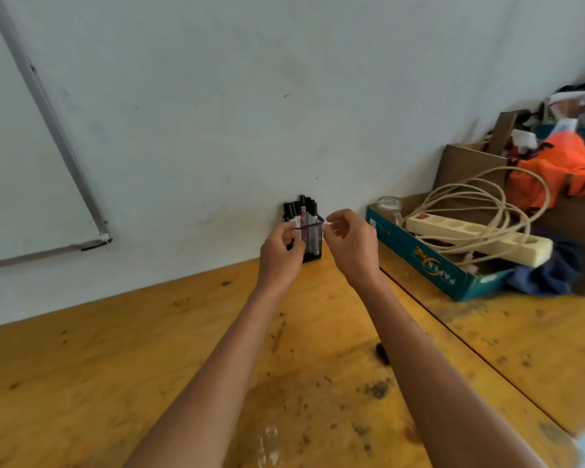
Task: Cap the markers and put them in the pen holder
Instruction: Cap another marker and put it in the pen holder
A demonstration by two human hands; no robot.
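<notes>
Looks like the tail end of the job. The markers (pixel 304 214) stand capped in the black mesh pen holder (pixel 313 239), far side of the wooden table (pixel 115 366) against the wall. Left hand (pixel 281 255) is curled around the holder's left side, steadying it I'd guess. Right hand (pixel 350 244) hovers just right of the rim, fingers loosely bent, nothing in them. A small dark thing (pixel 382 352) lies nearer, maybe a stray cap; checking that seems next.

Black mesh pen holder (pixel 313 246), orange-yellow table (pixel 115 366)
</notes>
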